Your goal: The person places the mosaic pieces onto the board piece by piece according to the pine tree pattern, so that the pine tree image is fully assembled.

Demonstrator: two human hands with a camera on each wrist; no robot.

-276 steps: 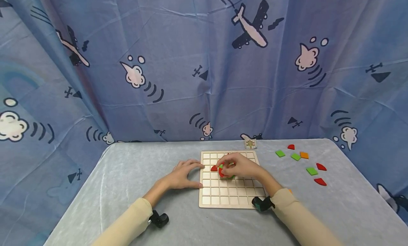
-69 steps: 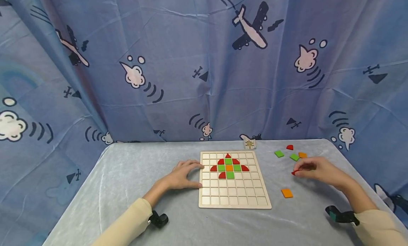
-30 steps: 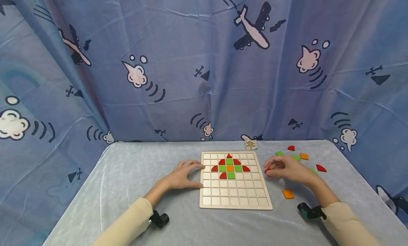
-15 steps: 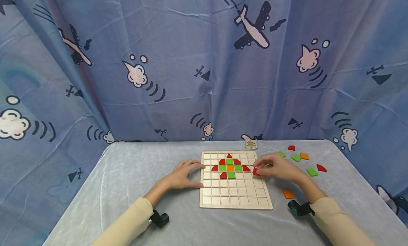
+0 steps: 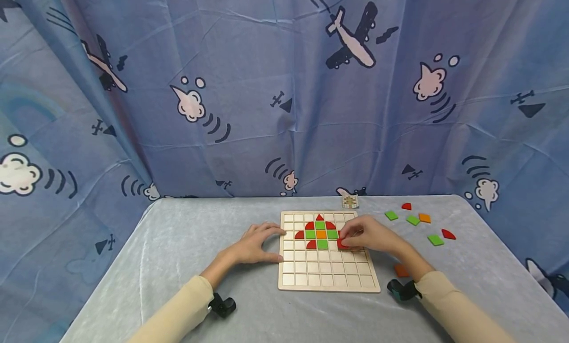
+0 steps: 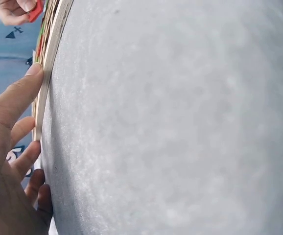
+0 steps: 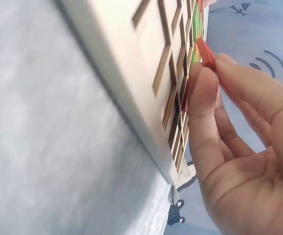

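a red piece (image 7: 206,55) was pinched in the fingers of the right hand (image 5: 370,234) over the right side of a gridded board (image 5: 326,280); the left hand (image 5: 252,245), fingers spread, touched the board's left edge; 3 green tiles (image 5: 435,240) lay on the counter (image 5: 480,279).

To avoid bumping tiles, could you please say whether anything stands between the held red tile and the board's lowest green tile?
Nothing visible: the head view shows only bare grid board between the red tile in the right hand and that green tile.

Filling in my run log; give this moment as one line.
right hand: pinches red piece over board; left hand: touches board edge; loose pieces: beside board
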